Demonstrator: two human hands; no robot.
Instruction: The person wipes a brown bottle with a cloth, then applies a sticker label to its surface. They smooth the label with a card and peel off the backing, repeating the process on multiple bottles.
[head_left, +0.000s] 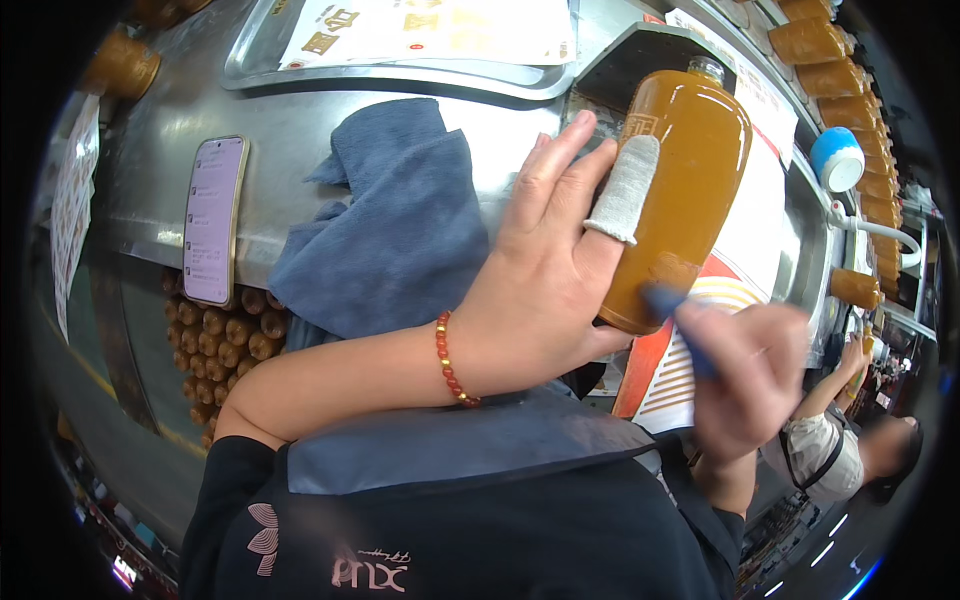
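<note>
An amber-brown glass bottle (690, 170) with a clear neck lies tilted on the right of the workbench, its neck away from me. My left hand (550, 240) holds it along its left side. The index finger, in a pale fabric finger sleeve (628, 188), lies along the glass, and the thumb is by the base. Near the bottle's lower end, my right hand (750, 365) is closed on a small blue thing (685, 320) that touches or nearly touches the glass; motion smears both, and its kind is unclear. A paler patch (675, 270) shows there.
A crumpled blue-grey cloth (395, 200) and a lit phone (215, 220) lie to the left. Printed sheets fill a metal tray (400, 78) behind. Several brown bottles (215, 340) are stacked below the left edge. A blue-and-white container (837, 160) stands right; another person (835, 440) works beyond.
</note>
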